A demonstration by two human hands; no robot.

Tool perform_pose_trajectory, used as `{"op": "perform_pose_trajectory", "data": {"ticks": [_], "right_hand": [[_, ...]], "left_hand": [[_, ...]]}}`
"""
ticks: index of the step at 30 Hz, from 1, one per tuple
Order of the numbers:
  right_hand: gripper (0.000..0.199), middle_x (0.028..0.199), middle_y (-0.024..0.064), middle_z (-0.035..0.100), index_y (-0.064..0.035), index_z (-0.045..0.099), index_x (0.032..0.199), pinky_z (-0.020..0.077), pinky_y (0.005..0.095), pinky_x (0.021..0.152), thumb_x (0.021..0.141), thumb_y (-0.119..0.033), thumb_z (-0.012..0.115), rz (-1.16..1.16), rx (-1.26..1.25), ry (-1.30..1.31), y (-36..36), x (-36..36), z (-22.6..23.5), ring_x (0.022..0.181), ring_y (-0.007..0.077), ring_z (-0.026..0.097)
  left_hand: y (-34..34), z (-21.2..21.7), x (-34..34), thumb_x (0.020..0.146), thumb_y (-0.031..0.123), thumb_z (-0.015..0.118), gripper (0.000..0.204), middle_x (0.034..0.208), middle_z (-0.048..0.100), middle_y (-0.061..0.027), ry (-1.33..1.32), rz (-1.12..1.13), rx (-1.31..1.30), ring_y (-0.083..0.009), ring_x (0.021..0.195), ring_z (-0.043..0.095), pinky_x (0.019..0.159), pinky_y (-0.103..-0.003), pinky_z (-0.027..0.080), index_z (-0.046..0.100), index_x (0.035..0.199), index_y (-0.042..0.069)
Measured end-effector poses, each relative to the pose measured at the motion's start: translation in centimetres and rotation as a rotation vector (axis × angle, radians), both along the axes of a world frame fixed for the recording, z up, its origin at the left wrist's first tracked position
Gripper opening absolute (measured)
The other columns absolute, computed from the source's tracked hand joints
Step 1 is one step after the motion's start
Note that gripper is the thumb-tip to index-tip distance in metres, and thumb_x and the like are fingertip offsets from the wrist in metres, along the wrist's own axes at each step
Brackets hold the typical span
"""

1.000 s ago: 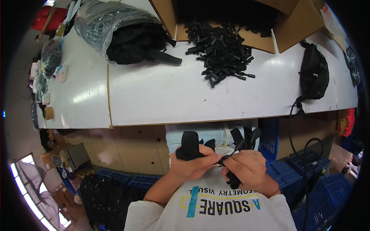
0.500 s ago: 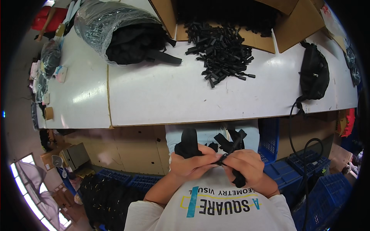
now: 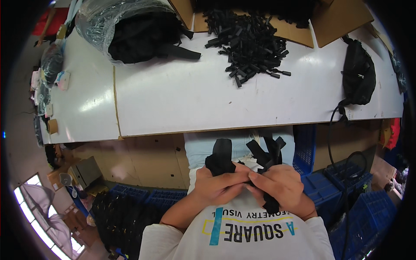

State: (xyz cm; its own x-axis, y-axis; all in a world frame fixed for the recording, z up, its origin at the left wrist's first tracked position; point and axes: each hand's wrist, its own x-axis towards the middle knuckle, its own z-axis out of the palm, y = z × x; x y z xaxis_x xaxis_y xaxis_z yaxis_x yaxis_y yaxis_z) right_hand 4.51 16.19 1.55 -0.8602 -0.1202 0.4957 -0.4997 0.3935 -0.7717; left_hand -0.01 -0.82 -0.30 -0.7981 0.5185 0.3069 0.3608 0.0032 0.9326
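In front of my chest, above the lap, both hands meet thumb to thumb. My left hand (image 3: 222, 186) is closed round a black fabric piece (image 3: 221, 157), whose broad flat end stands up past the fingers. My right hand (image 3: 279, 185) is closed on black straps (image 3: 269, 154); their loose ends fan out above the knuckles, and a dark end (image 3: 271, 204) hangs below the palm. Fingers hide the spot where the pieces meet, so I cannot tell whether they are joined. Across the table lies a heap of small black plastic buckle-like parts (image 3: 253, 45).
The white table (image 3: 195, 104) has its near edge just beyond my hands. An open cardboard box (image 3: 340, 21) stands behind the heap. At left is a clear plastic bag (image 3: 93, 30) of black fabric; at right, a black waist bag (image 3: 359, 73). Blue crates (image 3: 318, 190) stand below.
Both hands have drawn closer together, their thumbs now meeting. The straps in my right hand have shifted slightly rightward and spread differently. The view has tilted a little, moving the table upward.
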Motion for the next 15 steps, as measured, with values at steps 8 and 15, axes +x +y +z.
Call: {"op": "perform_pose_trajectory", "data": {"ticks": [8, 15], "right_hand": [[0.038, 0.061, 0.0051, 0.056, 0.0059, 0.06, 0.102, 0.0446, 0.0264, 0.043, 0.067, -0.001, 0.074, 0.031, -0.042, -0.036, 0.18, -0.07, -0.37, 0.048, 0.017, 0.056], [0.037, 0.057, 0.0021, 0.055, 0.0036, 0.06, 0.101, 0.0393, 0.0251, 0.039, 0.067, 0.0, 0.073, -0.002, -0.124, -0.052, -0.26, -0.2, -0.94, 0.044, 0.0151, 0.052]], "left_hand": [[0.15, -0.24, 0.12, 0.061, -0.014, 0.059, 0.027, 0.071, 0.067, -0.0109, -0.015, 0.01, -0.004, -0.0153, 0.059, 0.064, 0.057, -0.021, 0.049, 0.068, 0.081, 0.002], [0.17, -0.25, 0.04, 0.061, -0.016, 0.058, 0.027, 0.071, 0.067, -0.0108, 0.041, 0.049, -0.039, -0.0149, 0.057, 0.062, 0.055, -0.022, 0.048, 0.067, 0.079, 0.001]]}}
